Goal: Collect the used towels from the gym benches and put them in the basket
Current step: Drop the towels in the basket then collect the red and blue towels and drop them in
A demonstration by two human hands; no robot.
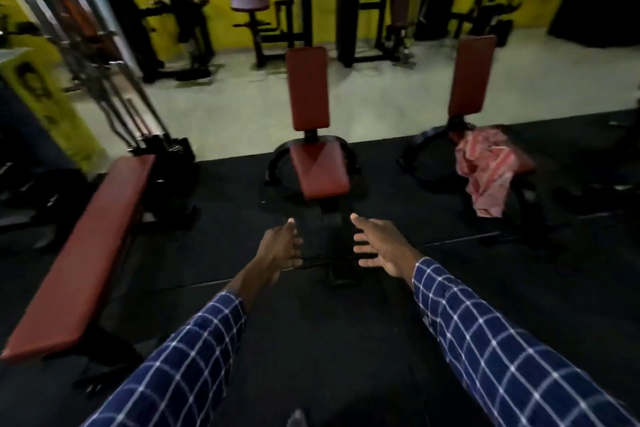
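A pink and white striped towel (486, 172) lies crumpled over the seat of the right upright bench (472, 76) and hangs down its front. The middle upright bench (317, 170) has a bare red seat. A flat red bench (90, 246) runs along the left, also bare. My left hand (280, 248) and my right hand (379, 246) reach forward over the black floor mat, both empty with fingers apart, just short of the middle bench. The towel is well to the right of my right hand. No basket is in view.
Black rubber mats (346, 340) cover the floor near me; pale floor (221, 107) lies beyond. Weight machines (270, 28) line the yellow back wall. A rack with bars (114, 97) stands at the left. Dark equipment sits at the far right edge.
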